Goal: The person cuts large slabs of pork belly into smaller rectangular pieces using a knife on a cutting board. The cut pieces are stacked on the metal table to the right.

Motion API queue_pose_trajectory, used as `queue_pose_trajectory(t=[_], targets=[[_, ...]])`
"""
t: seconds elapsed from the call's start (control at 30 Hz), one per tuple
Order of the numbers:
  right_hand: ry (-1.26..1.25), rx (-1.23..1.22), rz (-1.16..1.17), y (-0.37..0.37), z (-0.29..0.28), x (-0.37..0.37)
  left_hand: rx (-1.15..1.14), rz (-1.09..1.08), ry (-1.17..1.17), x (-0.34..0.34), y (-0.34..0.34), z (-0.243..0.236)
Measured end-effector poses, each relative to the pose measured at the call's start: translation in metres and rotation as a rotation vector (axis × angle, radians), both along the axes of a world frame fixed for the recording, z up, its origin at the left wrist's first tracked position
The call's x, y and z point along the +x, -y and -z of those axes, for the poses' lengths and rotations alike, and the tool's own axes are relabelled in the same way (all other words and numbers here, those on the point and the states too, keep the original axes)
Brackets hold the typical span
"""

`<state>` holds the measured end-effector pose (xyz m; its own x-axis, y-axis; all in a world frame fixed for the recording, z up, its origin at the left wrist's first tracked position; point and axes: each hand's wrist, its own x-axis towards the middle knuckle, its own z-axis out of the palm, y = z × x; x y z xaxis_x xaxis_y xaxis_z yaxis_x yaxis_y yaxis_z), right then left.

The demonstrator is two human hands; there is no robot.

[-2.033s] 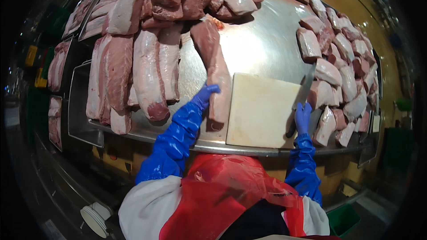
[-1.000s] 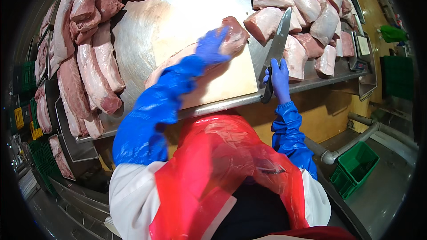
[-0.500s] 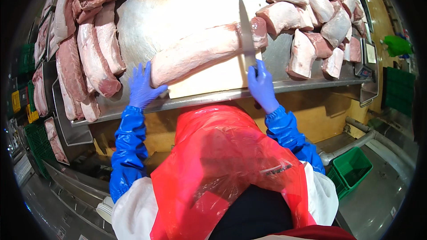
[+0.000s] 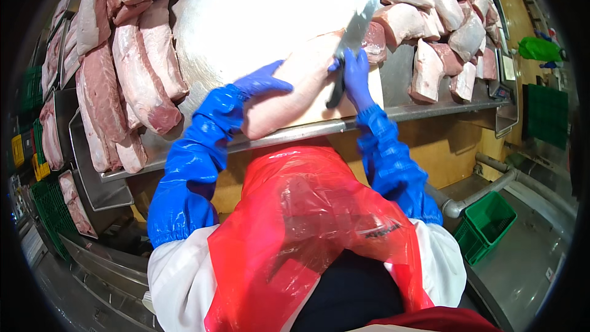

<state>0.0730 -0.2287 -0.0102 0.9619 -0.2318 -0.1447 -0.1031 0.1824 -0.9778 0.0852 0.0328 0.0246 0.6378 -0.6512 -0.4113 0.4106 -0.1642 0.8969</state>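
A long pale loin of meat (image 4: pixel 295 95) lies slantwise over a white cutting board (image 4: pixel 362 89), its lower left end at the table's near edge. My left hand (image 4: pixel 265 80), in a purple glove, lies with fingers outstretched against the loin's left side. In my right hand (image 4: pixel 357 77), also gloved, is a knife (image 4: pixel 359 24), held by its black handle. Its blade points away and to the right, over the loin's far end. Just right of the blade is a reddish chunk of meat (image 4: pixel 375 43); whether it is fully separate is hidden.
Long loins (image 4: pixel 147 80) are piled on the left of the metal table (image 4: pixel 203 43). Several short chunks (image 4: pixel 424 74) are heaped on the right, near a small scale (image 4: pixel 501 91). A green crate (image 4: pixel 485 224) stands on the floor at lower right.
The loin has swung, its near end moving right and toward me. My left hand has moved right along with it. My right hand has tilted the knife blade to the right.
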Motion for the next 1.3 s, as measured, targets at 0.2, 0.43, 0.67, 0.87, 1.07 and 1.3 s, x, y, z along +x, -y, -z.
queue_pose_trajectory(t=[0.2, 0.43, 0.67, 0.87, 1.07, 1.3], targets=[[-0.034, 0.033, -0.577, -0.042, -0.084, 0.090, -0.273, -0.281, -0.052, -0.063, 0.078, 0.012], [0.040, -0.603, -0.630, 0.017, -0.052, 0.117, 0.221, -0.389, 0.647, -0.068, 0.058, 0.016], [0.008, -0.750, -0.057, 0.097, -0.040, -0.003, 1.027, -0.175, 1.010, -0.018, -0.027, 0.015], [0.231, -1.121, -0.057, 0.030, -0.028, -0.026, 0.744, -0.227, 1.191, 0.030, 0.056, -0.004], [-0.264, -1.236, -0.460, 0.031, -0.048, -0.074, 0.810, -0.176, 1.043, 0.051, 0.069, 0.023], [-0.173, -1.263, -0.449, 0.012, -0.002, 0.044, 0.852, -0.075, 1.064, 0.049, 0.093, 0.013]])
